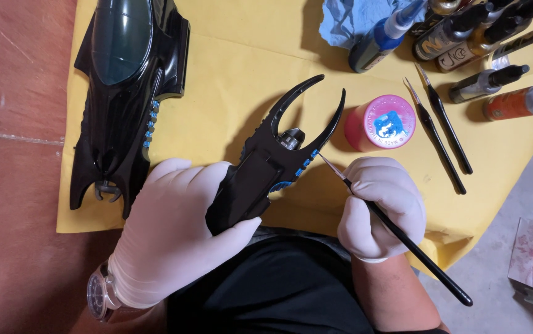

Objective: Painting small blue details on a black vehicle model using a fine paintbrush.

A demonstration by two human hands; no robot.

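Head view shows the gloved left hand (167,232) clamped around the black forked model part (272,161), its long axis running up-right, while the right hand (381,207) pinches a fine brush (402,238), tip touching the part's right prong.

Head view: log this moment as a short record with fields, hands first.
left hand: gloved left hand grips a black forked model part
right hand: gloved right hand holds a fine paintbrush, tip at the part's blue details
surface: yellow sheet
left of the part: large black model body
nearby: pink-lidded pot, two spare brushes, paint bottles, blue cloth
wrist: watch
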